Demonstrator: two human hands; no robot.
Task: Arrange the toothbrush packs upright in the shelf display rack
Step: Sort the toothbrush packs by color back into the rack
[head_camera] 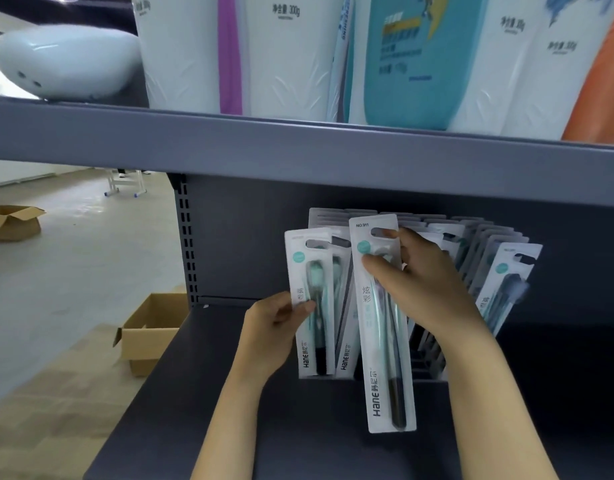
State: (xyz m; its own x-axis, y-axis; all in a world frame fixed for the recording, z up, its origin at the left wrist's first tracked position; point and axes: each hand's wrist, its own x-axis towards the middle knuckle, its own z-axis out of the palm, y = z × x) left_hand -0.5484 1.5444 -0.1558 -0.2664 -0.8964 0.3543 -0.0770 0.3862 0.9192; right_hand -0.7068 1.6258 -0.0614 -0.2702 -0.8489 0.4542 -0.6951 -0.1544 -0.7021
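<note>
The long white card-backed toothbrush pack point(381, 327) marked NO.911 at its top has a hang slot, a mint-green round sticker, a clear blister over a dark-handled brush and the brand name running up its lower part. It stands nearly upright in the air before the rack, its foot hanging below the rack's front edge. The right hand point(423, 282) pinches its upper part: thumb on the front just under the sticker, a fingertip at the hang slot, the other fingers curled behind.

The left hand point(274, 330) holds a second white toothbrush pack point(310, 303) of the same kind at the rack's left end, thumb pressed on the front of the card near its left edge, fingers behind it and hidden. This pack stands upright with its foot down in the rack.

The dark grey slotted display rack point(426, 374) sits on the dark grey lower shelf point(194, 393), towards its back panel. It is filled with rows of matching packs point(489, 258), those on the right leaning outward in a fan.

On the grey upper shelf point(298, 150) stand tall white pouches point(284, 53), a teal bottle point(416, 60) and, at the left end, a pale rounded plastic case point(66, 60).

On the floor to the left lie two open brown cardboard boxes, one point(146, 337) close to the shelf corner, one point(12, 221) farther off; I cannot tell what is inside either.
</note>
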